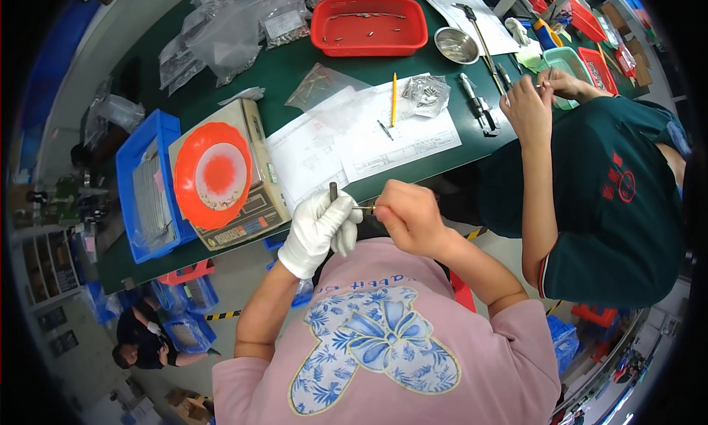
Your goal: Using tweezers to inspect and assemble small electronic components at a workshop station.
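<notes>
My left hand [318, 232], in a white glove, is closed around a short dark rod [333, 192] whose end sticks up above the fingers. Bare and curled, my right hand [411, 217] pinches a thin metal pin [364, 208] that reaches across to the gloved fingertips. Both hands are in front of my body, just off the table's near edge. Beyond them, papers [402, 146] on the table carry a yellow pencil [394, 104], a small metal piece [385, 130] and a clear bag of small metal parts [425, 95].
Left of the papers stands a scale [254, 181] with an orange dish [210, 148], beside a blue bin [139, 226]. A red tray [369, 47], metal bowl [456, 46] and calipers [478, 108] lie farther back. At right, a co-worker [590, 196] sits close, handling something small.
</notes>
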Available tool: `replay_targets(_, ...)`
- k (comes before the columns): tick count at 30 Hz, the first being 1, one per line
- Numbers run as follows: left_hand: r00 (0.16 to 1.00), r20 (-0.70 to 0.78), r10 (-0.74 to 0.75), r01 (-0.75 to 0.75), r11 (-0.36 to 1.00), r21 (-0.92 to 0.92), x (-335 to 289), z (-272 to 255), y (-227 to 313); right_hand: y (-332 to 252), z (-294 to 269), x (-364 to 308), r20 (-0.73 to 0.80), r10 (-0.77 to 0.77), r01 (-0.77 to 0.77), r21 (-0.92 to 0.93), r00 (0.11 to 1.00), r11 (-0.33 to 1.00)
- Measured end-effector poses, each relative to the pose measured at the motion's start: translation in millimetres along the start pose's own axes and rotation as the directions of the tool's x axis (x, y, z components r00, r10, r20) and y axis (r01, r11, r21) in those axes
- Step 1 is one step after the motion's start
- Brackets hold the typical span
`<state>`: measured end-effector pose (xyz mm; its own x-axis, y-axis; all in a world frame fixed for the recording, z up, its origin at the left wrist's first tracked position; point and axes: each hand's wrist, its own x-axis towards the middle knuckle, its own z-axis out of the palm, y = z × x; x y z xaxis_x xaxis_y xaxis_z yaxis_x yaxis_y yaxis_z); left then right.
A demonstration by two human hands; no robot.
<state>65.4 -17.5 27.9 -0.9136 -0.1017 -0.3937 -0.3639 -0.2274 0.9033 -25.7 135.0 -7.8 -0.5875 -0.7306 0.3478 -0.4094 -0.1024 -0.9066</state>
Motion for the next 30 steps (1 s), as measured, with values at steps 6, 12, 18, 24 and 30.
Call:
replay_targets(6, 0.951, 0.066, -0.301, 0.300, 0.857, -0.419, -2, -17, -23, 3, 3, 8, 0.169, -0.310, 0.352, -0.524, 0.935, 0.775)
replay_targets(12, 0.986, -0.164, -0.004, 0.004, 1.000, 0.000, -11, -8, -20, 7, 13, 3, 0.099, 0.121, -0.102, -0.179, 0.988, 0.979)
replay_targets(18, 0.981, -0.161, 0.108, -0.098, 0.993, 0.068, -14, -6, -31, 13, 16, 0, 0.314, 0.455, -0.536, 0.257, 0.833, 0.804)
replay_targets(24, 0.951, -0.105, -0.292, 0.229, 0.890, -0.395, -7, -21, -39, 8, 16, 19, 0.262, -0.215, 0.314, -0.433, 0.941, 0.845)
replay_targets(30, 0.960, -0.246, -0.135, 0.082, 0.973, -0.215, -10, -13, -39, 20, 20, 11, 0.234, 0.232, -0.200, -0.152, 0.944, 0.968)
